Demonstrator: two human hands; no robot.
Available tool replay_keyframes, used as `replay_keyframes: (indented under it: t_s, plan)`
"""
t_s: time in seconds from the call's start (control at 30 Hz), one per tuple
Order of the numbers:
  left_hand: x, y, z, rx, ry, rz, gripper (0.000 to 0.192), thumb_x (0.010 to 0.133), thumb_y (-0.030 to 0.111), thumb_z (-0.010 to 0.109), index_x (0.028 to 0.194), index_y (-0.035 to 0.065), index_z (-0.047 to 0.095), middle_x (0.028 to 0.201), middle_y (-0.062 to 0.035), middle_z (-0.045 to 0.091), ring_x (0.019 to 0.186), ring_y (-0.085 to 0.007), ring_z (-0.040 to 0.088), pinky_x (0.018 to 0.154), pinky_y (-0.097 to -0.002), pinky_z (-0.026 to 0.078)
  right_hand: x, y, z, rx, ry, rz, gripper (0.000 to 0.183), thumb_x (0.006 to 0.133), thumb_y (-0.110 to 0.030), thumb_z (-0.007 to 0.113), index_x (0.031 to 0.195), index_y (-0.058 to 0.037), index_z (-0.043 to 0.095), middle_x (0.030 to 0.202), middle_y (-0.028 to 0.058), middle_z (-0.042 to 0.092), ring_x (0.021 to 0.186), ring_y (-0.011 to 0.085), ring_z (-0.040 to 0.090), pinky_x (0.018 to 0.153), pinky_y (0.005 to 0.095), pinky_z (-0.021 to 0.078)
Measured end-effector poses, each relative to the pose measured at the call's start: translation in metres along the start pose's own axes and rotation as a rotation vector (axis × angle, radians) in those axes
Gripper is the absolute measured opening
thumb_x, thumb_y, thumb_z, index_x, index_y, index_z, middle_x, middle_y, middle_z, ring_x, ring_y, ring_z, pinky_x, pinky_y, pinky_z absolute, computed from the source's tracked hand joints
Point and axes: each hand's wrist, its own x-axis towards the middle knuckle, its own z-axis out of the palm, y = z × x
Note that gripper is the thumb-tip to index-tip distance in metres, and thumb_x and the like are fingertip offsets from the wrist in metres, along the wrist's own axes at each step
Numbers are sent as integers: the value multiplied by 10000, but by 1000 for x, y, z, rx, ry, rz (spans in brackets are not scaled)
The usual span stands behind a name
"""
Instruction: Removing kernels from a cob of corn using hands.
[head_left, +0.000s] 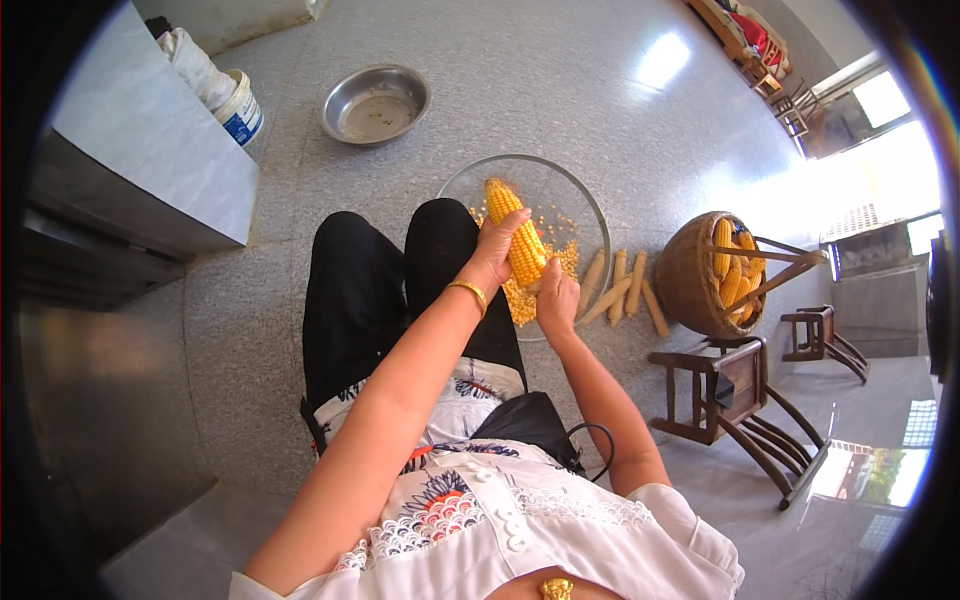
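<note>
My left hand (499, 244) grips an ear of yellow corn (517, 232) around its middle. The ear is tilted, its upper end pointing away from me. At its lower end my right hand (557, 300) has curled fingers, with the thumb pressed against the kernels; the palm side is hidden. Below both hands, a round, see-through shallow tray or sieve (586, 184) lies on the floor. Loose corn kernels (521, 304) are heaped in it, and some are scattered farther back. Several stripped cobs (637, 281) lie at its right edge, partly over the rim.
To the right stands a woven basket (675, 274) with a handle, holding several ears of corn (739, 262). Nearer me is a wooden chair (739, 382). A metal basin (334, 112) sits beyond my knees. A bucket (244, 120) stands beside a grey-topped counter (165, 142) at left.
</note>
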Motion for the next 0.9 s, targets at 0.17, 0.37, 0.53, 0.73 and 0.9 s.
replay_keyframes:
  t_s: [0.17, 0.37, 0.53, 0.73, 0.9]
  plan:
    - [4, -1, -2, 11, 37, 3, 302, 679, 158, 663, 879, 67, 456, 712, -68, 533, 629, -195, 564, 558, -342, 502, 10, 15, -14, 370, -405, 320, 571, 874, -453, 255, 652, -11, 541, 488, 88, 491, 459, 191, 508, 429, 322, 357]
    - [2, 0, 2, 15, 71, -37, 317, 677, 161, 662, 891, 65, 449, 722, -74, 535, 637, -206, 566, 563, -350, 502, 6, 26, -6, 350, -321, -17, 487, 875, -435, 298, 663, -39, 485, 477, 3, 408, 376, 80, 376, 368, 230, 289]
    - [-2, 1, 0, 22, 58, -50, 321, 677, 158, 660, 898, 62, 448, 729, -83, 533, 646, -207, 566, 574, -351, 500, 1, 14, -6, 568, -277, 295, 484, 867, -449, 317, 678, -42, 499, 487, -2, 414, 364, 78, 370, 346, 218, 270]
    - [-5, 1, 6, 67, 121, -26, 321, 681, 155, 656, 904, 62, 446, 725, -88, 533, 641, -206, 564, 574, -350, 499, 6, 7, -11, 530, -479, 348, 486, 860, -461, 329, 699, -40, 510, 491, 7, 433, 371, 79, 392, 340, 216, 283]
    - [-2, 1, 2, 61, 46, -35, 328, 675, 145, 661, 892, 42, 439, 742, -86, 524, 629, -211, 572, 539, -354, 502, 2, 8, -4, 341, -233, 91, 536, 863, -465, 313, 668, -9, 514, 489, 22, 457, 385, 81, 430, 341, 222, 307]
